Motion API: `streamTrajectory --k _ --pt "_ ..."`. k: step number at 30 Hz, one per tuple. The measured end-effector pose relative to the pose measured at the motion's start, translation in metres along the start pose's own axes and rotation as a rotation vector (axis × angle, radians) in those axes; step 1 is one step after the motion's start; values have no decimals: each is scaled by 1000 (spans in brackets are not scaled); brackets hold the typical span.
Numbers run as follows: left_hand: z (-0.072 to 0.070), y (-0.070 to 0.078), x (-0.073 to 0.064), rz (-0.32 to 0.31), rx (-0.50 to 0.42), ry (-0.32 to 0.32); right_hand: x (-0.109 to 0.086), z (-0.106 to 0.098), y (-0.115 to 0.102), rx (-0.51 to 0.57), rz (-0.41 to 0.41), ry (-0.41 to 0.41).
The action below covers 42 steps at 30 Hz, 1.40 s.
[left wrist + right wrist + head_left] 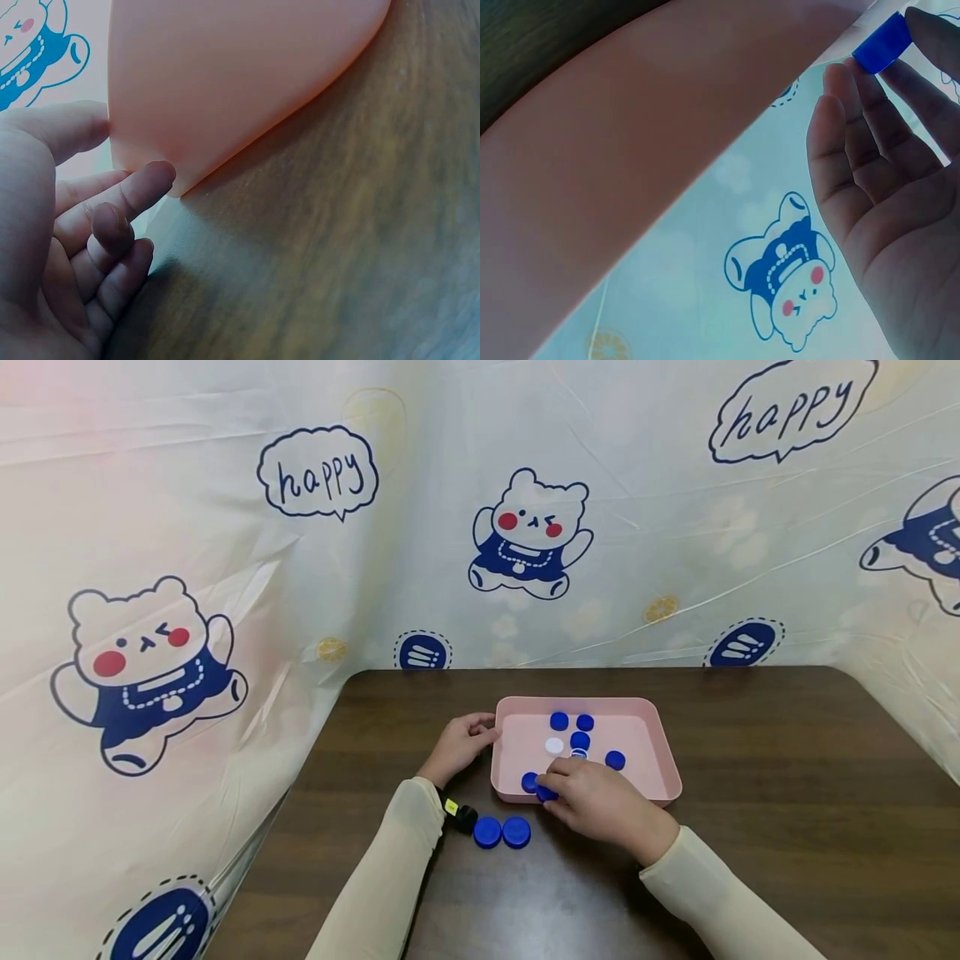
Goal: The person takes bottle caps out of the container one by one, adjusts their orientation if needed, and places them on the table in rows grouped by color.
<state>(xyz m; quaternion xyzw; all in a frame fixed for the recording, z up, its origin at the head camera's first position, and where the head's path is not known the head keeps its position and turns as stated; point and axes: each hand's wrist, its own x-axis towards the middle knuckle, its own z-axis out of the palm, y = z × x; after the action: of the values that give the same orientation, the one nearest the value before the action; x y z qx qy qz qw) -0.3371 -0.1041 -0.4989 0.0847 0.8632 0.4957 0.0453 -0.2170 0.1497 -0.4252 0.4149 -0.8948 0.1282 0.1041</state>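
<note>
A shallow pink tray (637, 735) lies on the table, holding several round blue bottle caps, one (615, 760) near its right side, and a white cap (554, 746). My left hand (463, 745) grips the tray's left side; in the left wrist view its thumb touches the edge and a finger meets the lower corner. Between thumb and fingers, my right hand (600, 800) pinches a blue bottle cap (883, 43) over the tray's front left. Close by is another blue cap (529, 782). The right hand partly covers the tray's front wall.
Two blue caps (502, 832) sit side by side on the brown wooden table (787, 793), in front of the tray. Next to them is the black strap device (461, 817) on the left wrist. A cartoon-printed cloth (637, 527) hangs behind the table.
</note>
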Motion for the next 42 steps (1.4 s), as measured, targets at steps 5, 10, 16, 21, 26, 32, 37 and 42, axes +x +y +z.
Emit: streamTrajectory --k 5,10,16,21,26,32,37,42 --pt "-1 -2 0 10 10 11 0 -1 -1 0 4 0" --pt "-2 -5 -2 5 16 14 0 1 -3 -8 -7 1" --pt "-2 -5 -3 0 21 17 -1 4 -7 -10 -32 1" --pt "0 -5 0 9 33 21 -2 5 -10 0 -15 -36" --pt "0 -4 1 16 28 15 -2 7 -12 3 -14 -62" --pt "0 -1 0 4 15 14 -2 7 -14 -13 -36 -69" --pt "0 0 0 6 16 20 -2 8 -14 -9 -50 -67" --pt "0 2 -1 8 16 20 -2 9 -15 2 -62 -75"
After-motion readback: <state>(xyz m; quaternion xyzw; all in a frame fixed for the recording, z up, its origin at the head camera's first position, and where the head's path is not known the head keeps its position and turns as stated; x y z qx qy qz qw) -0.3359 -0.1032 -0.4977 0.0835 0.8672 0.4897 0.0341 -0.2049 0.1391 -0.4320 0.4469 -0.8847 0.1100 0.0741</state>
